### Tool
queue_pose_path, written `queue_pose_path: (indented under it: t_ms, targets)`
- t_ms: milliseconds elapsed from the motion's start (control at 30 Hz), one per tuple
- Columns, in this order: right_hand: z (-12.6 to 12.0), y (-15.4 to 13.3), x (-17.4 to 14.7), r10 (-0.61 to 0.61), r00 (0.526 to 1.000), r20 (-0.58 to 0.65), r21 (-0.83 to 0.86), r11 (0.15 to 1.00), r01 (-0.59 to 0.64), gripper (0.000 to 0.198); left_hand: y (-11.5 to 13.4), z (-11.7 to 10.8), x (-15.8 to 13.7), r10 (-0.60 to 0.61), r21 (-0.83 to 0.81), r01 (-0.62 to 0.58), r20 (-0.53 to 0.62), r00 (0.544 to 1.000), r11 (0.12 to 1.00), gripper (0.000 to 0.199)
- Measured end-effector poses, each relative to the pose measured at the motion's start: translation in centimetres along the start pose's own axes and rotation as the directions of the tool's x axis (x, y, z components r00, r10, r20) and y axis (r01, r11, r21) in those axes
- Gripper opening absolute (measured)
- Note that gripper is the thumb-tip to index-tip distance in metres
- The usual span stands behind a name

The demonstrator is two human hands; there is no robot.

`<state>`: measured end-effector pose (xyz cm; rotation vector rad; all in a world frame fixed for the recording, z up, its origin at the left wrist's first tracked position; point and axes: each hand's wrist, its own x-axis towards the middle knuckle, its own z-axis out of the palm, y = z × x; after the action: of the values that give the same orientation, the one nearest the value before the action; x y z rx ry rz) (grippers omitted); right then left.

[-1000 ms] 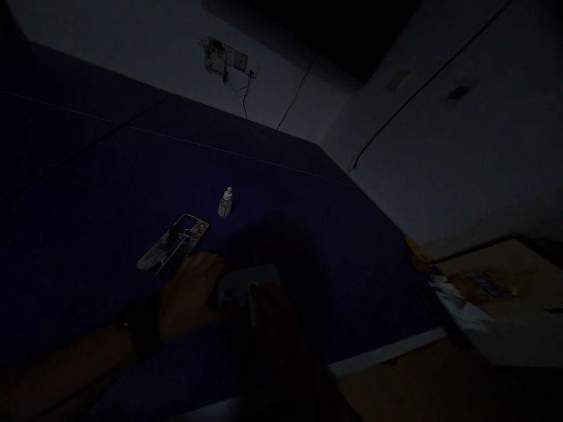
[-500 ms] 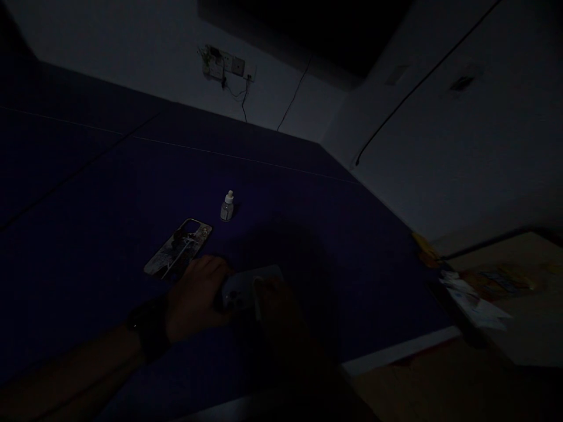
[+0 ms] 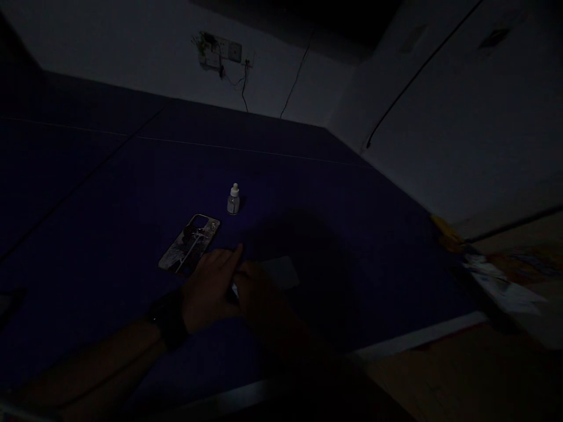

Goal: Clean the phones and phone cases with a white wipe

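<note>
Blue was the desk [image 3: 153,181] where our left hand [image 3: 211,287] gripped the phone [image 3: 282,272] by one end; our right hand [image 3: 255,293] curled over it, its grip hidden. The case [image 3: 187,249] lay already off; work seemed unfinished.

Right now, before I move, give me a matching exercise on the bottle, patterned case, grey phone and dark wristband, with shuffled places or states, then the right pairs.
1. bottle
2. patterned case
3. grey phone
4. dark wristband

A. around the wrist of the left hand
B. partly covered by the right hand
C. standing upright
D. lying picture side up

Pairs: 1-C, 2-D, 3-B, 4-A
</note>
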<state>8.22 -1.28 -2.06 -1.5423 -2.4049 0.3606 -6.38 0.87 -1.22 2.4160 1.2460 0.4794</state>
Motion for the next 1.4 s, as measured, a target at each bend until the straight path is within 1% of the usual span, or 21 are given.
queue_pose_path:
  t_ms: [67, 200, 267, 300, 367, 433, 500, 533, 600, 633, 700, 767, 833, 900, 967, 1033, 1133, 1233, 1300, 1367, 1400]
  targets:
    - [-0.7, 1.4, -0.5, 0.043, 0.998, -0.034, -0.059, 0.997, -0.045, 0.021, 0.1, -0.1, 0.0, -0.007, 0.011, 0.007, -0.009, 1.0, 1.0, 0.098]
    - [-2.9, 6.8, -2.3, 0.127, 0.975, -0.18, -0.179, 0.971, -0.159, 0.025, 0.3, -0.1, 0.2, -0.005, 0.011, 0.005, -0.024, 1.0, 1.0, 0.093]
    - [-3.8, 8.7, -2.7, 0.161, 0.966, -0.205, -0.193, 0.96, -0.201, 0.034, 0.3, 0.0, 0.3, -0.002, 0.001, 0.002, -0.027, 1.0, 1.0, 0.092]
    - [-3.9, 9.1, -2.8, 0.169, 0.963, -0.211, -0.197, 0.957, -0.212, 0.035, 0.3, 0.0, 0.3, -0.003, -0.005, 0.003, -0.029, 1.0, 1.0, 0.092]
    - [-3.5, 8.3, -2.5, 0.156, 0.968, -0.195, -0.194, 0.962, -0.194, 0.032, 0.3, 0.1, 0.3, -0.008, -0.007, 0.008, -0.027, 1.0, 1.0, 0.092]
    - [-2.3, 5.9, -1.9, 0.083, 0.988, -0.128, -0.174, 0.979, -0.105, 0.025, 0.1, 0.1, 0.2, -0.01, -0.002, 0.01, -0.025, 1.0, 1.0, 0.093]
    - [-0.8, 2.9, -1.0, 0.042, 0.995, -0.086, -0.108, 0.993, -0.052, 0.019, 0.0, 0.1, 0.1, -0.003, 0.003, 0.003, -0.016, 1.0, 1.0, 0.093]
    - [-0.3, 1.6, -0.6, -0.007, 0.999, -0.048, -0.069, 0.998, 0.004, 0.017, -0.1, 0.0, 0.1, 0.003, 0.002, -0.003, -0.013, 1.0, 1.0, 0.093]
    - [0.3, 0.0, 0.0, -0.061, 0.998, -0.033, -0.013, 0.998, 0.06, 0.012, -0.2, -0.1, 0.0, 0.015, -0.001, -0.015, -0.003, 1.0, 1.0, 0.093]
    - [0.2, -0.3, 0.0, -0.065, 0.997, -0.029, -0.007, 0.998, 0.065, 0.011, -0.2, -0.1, 0.0, 0.017, -0.001, -0.017, -0.001, 1.0, 1.0, 0.093]
    - [-0.5, 0.6, -0.4, -0.016, 0.999, -0.051, -0.037, 0.999, 0.014, 0.014, -0.2, -0.1, 0.1, 0.018, 0.001, -0.018, -0.005, 1.0, 1.0, 0.092]
    - [-1.8, 2.7, -1.2, 0.087, 0.989, -0.116, -0.106, 0.989, -0.1, 0.022, -0.2, -0.1, 0.1, 0.02, 0.008, -0.02, -0.017, 1.0, 1.0, 0.09]
    - [-3.0, 5.4, -2.0, 0.166, 0.974, -0.156, -0.186, 0.963, -0.195, 0.022, -0.2, -0.1, 0.1, 0.03, 0.013, -0.029, -0.04, 0.999, 0.999, 0.09]
    - [-3.8, 7.5, -2.8, 0.207, 0.963, -0.173, -0.203, 0.949, -0.241, 0.022, -0.1, -0.1, 0.1, 0.041, 0.013, -0.041, -0.059, 0.997, 0.999, 0.089]
    - [-3.8, 8.3, -3.4, 0.219, 0.959, -0.179, -0.201, 0.946, -0.254, 0.022, -0.1, -0.1, 0.1, 0.044, 0.008, -0.043, -0.064, 0.997, 0.999, 0.089]
    - [-3.2, 7.6, -4.0, 0.177, 0.967, -0.183, -0.182, 0.96, -0.211, 0.022, -0.1, -0.1, 0.1, 0.035, 0.008, -0.035, -0.051, 0.998, 0.999, 0.089]
    - [-1.4, 4.5, -4.8, 0.051, 0.979, -0.195, -0.118, 0.99, -0.075, 0.026, -0.1, -0.2, 0.1, 0.021, 0.018, -0.02, -0.034, 0.999, 1.0, 0.089]
    - [-0.2, 1.9, -5.3, 0.013, 0.987, -0.163, -0.041, 0.999, -0.02, 0.023, -0.1, -0.2, 0.1, 0.015, 0.027, -0.014, -0.022, 1.0, 1.0, 0.09]
    - [-0.3, 1.9, -5.6, 0.029, 0.987, -0.158, -0.055, 0.998, -0.038, 0.026, -0.2, -0.2, 0.2, 0.021, 0.03, -0.02, -0.022, 1.0, 0.999, 0.089]
    - [-1.1, 3.3, -6.0, 0.101, 0.977, -0.186, -0.112, 0.986, -0.123, 0.029, -0.1, -0.2, 0.2, 0.032, 0.028, -0.031, -0.036, 0.999, 0.999, 0.088]
    - [-1.6, 4.3, -6.2, 0.158, 0.965, -0.21, -0.145, 0.971, -0.191, 0.031, -0.1, -0.2, 0.2, 0.036, 0.027, -0.034, -0.044, 0.998, 0.999, 0.088]
